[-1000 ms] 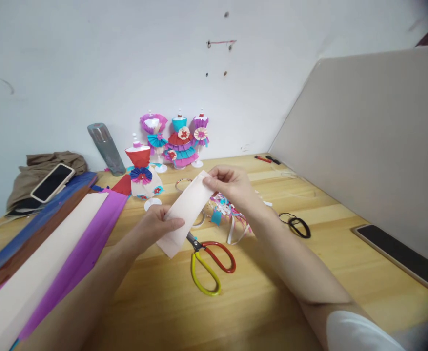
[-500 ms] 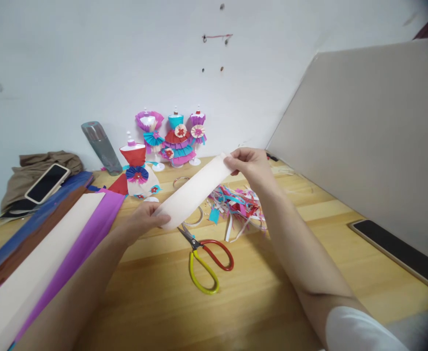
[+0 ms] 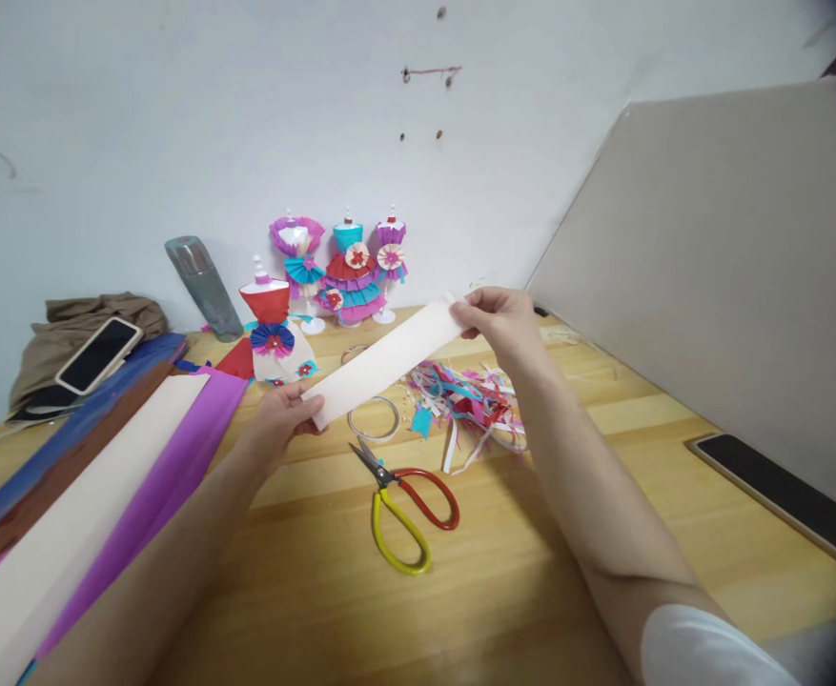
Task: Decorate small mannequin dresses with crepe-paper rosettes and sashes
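Observation:
A cream paper strip (image 3: 385,364) is stretched at a slant between my two hands above the wooden table (image 3: 503,581). My left hand (image 3: 285,419) pinches its lower left end, and my right hand (image 3: 496,319) pinches the upper right end. Below the strip lie scissors (image 3: 383,476) with one yellow and one red handle, blades slightly apart. A silvery ring of tape (image 3: 375,419) sits just above the scissors. Colourful paper scraps (image 3: 467,395) are heaped under my right hand.
Several small dress forms in crepe paper (image 3: 350,276) stand at the wall. A bottle (image 3: 204,288) leans left of them. Long paper sheets (image 3: 89,476), brown cloth (image 3: 95,319) and a phone (image 3: 99,355) lie left, another dark device (image 3: 782,495) right.
My left hand has shifted slightly up and left at the strip's lower end. The strip looks a little longer and straighter, and the view has shifted slightly.

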Action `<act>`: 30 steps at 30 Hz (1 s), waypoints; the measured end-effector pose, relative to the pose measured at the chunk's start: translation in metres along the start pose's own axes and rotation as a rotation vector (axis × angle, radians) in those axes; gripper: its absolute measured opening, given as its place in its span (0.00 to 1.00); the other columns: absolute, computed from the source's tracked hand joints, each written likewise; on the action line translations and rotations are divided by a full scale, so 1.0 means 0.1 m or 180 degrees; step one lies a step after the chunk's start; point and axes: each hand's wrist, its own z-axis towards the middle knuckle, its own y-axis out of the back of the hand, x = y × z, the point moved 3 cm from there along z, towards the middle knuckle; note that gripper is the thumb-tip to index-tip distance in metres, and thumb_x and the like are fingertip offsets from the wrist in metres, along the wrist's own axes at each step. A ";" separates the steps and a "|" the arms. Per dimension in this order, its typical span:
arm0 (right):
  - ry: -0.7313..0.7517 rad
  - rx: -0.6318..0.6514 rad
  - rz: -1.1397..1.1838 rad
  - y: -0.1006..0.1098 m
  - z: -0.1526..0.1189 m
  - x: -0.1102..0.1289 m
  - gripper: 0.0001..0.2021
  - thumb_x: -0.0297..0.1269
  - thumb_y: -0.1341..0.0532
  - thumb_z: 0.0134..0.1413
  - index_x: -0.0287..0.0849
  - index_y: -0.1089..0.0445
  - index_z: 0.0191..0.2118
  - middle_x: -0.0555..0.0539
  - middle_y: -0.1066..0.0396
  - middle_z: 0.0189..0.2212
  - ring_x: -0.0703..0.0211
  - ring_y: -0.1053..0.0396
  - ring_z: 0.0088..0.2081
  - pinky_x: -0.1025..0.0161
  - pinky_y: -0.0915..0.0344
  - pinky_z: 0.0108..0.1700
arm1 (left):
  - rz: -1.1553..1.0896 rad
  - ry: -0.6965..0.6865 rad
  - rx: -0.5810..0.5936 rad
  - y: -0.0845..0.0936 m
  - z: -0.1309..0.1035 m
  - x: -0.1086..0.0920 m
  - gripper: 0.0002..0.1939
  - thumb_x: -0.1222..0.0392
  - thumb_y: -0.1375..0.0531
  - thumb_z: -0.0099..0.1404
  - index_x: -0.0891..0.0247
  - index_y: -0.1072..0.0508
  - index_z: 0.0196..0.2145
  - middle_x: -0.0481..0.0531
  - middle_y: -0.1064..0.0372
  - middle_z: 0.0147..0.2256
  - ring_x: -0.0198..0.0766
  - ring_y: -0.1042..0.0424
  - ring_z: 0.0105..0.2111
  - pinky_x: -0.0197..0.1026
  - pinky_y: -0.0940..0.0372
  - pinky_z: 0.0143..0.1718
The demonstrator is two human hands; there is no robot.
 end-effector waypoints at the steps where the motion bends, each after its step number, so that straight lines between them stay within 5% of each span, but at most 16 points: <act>1: 0.0006 -0.0016 0.0012 0.00 0.00 0.00 0.07 0.34 0.34 0.37 0.43 0.32 0.18 0.51 0.35 0.15 0.66 0.40 0.17 0.65 0.41 0.20 | -0.0026 -0.0035 -0.0079 0.01 0.01 0.01 0.19 0.51 0.31 0.45 0.68 0.27 0.29 0.50 0.29 0.25 0.31 0.35 0.22 0.34 0.38 0.24; 9: -0.0067 0.0090 0.0072 0.02 0.03 -0.08 0.08 0.38 0.33 0.38 0.43 0.32 0.19 0.52 0.37 0.15 0.67 0.41 0.17 0.65 0.43 0.21 | 0.0118 -0.0368 -0.0579 0.11 0.04 0.00 0.17 0.51 0.30 0.45 0.66 0.29 0.24 0.49 0.30 0.20 0.32 0.34 0.21 0.34 0.39 0.24; 30: -0.0360 0.0389 0.0359 0.09 0.15 -0.26 0.12 0.42 0.29 0.32 0.42 0.31 0.20 0.52 0.35 0.18 0.68 0.42 0.18 0.65 0.42 0.21 | 0.0201 -0.0493 -0.0558 0.12 0.02 -0.05 0.13 0.54 0.32 0.46 0.64 0.29 0.24 0.48 0.29 0.20 0.34 0.33 0.21 0.36 0.38 0.27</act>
